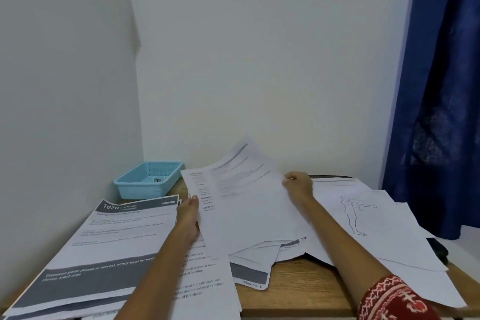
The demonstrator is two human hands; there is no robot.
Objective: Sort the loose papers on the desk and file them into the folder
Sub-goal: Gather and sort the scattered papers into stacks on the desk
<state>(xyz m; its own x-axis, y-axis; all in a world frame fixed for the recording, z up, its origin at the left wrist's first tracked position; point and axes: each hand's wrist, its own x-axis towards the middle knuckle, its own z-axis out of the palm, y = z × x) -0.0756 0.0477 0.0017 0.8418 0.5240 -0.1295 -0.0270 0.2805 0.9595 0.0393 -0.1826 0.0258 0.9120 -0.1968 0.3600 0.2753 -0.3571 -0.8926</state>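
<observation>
Currently I sort: left hand (pixel 189 218) and right hand (pixel 298 186) each grip 1 edge of the lifted sheets (pixel 249 205); next, I judge, squaring them for filing.

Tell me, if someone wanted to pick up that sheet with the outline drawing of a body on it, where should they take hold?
Probably the near right corner of the figure drawing sheet, coming in from the right. It lies flat on other loose papers, and that edge reaches out near the desk side, so fingers could slip under it. Its left edge is crowded by the right hand, which, like the left hand, holds the raised sheets.
</observation>
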